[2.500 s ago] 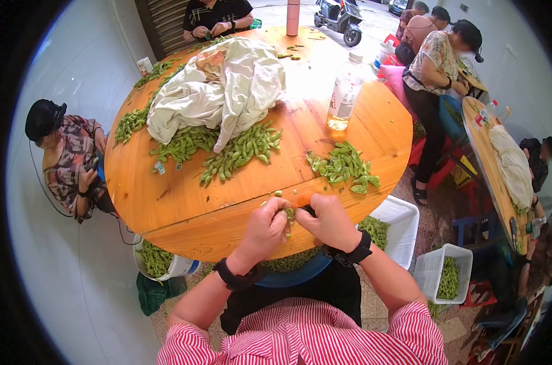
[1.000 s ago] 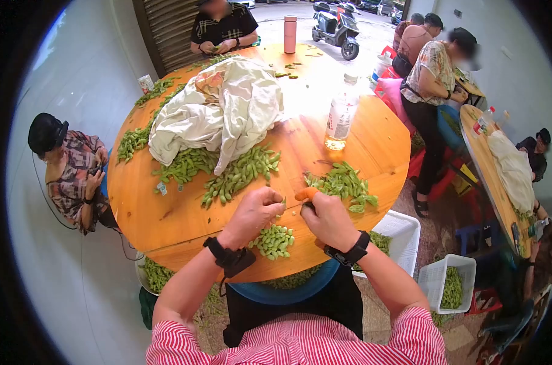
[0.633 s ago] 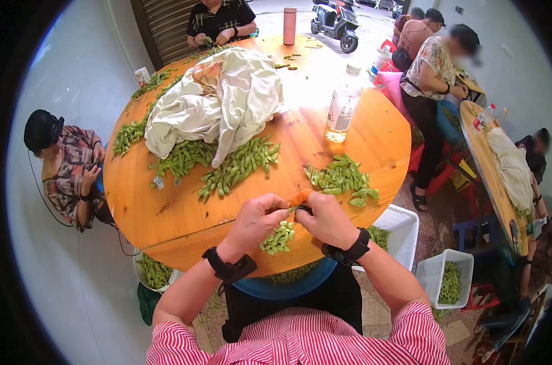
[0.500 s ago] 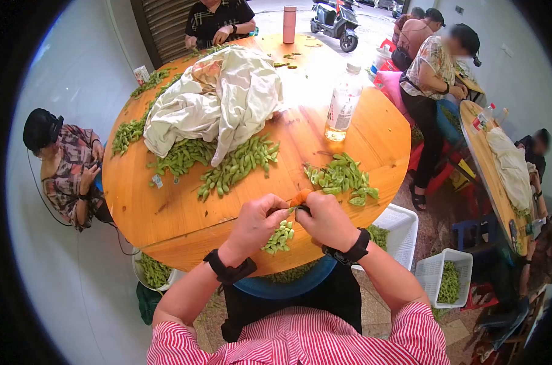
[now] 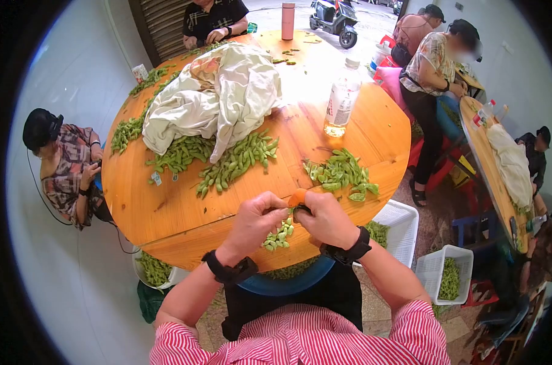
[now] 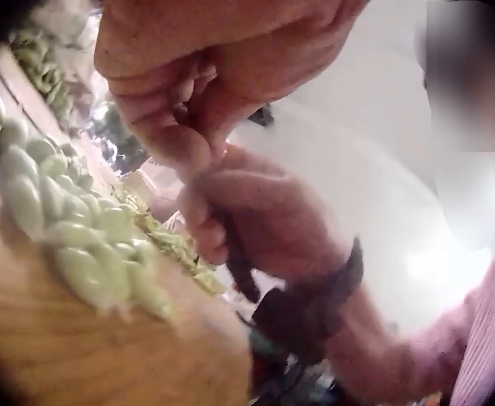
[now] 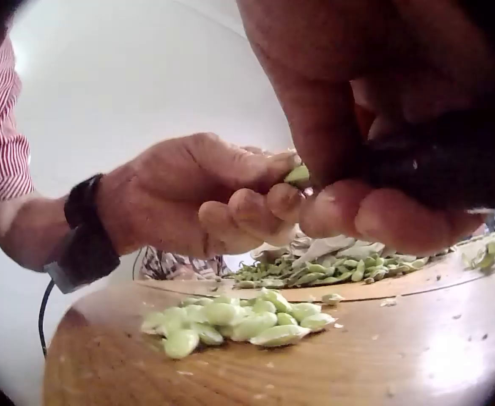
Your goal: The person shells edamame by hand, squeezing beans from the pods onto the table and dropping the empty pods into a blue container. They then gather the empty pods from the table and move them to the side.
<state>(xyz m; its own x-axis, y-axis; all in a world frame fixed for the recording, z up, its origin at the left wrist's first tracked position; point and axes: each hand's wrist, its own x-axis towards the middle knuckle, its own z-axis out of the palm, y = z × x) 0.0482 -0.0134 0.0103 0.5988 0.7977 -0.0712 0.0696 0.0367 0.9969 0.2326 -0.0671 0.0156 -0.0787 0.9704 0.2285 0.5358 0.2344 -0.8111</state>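
My left hand point(image 5: 257, 222) pinches a small green soybean pod point(image 7: 298, 175) between thumb and index finger. My right hand point(image 5: 327, 220) meets it there, its curled fingertips at the pod's other end. An orange cover point(image 5: 297, 196) wraps a right fingertip, and a dark object point(image 7: 450, 156) lies along the right thumb side. Below both hands, shelled pale green beans point(image 7: 230, 321) form a small pile near the edge of the wooden table point(image 5: 184, 237). Pods point(image 5: 340, 173) lie in a heap beyond the right hand.
A whitish cloth point(image 5: 209, 97) covers more pods point(image 5: 242, 161). A bottle point(image 5: 343, 100) and a pink flask point(image 5: 288, 21) stand on the table. Below its edge are a blue basin point(image 5: 288, 283) and white baskets point(image 5: 444, 274). Other people sit around.
Earlier the left hand held several beans close in; these now lie as a pile on the table. The hands moved apart, then came together again at a pod.
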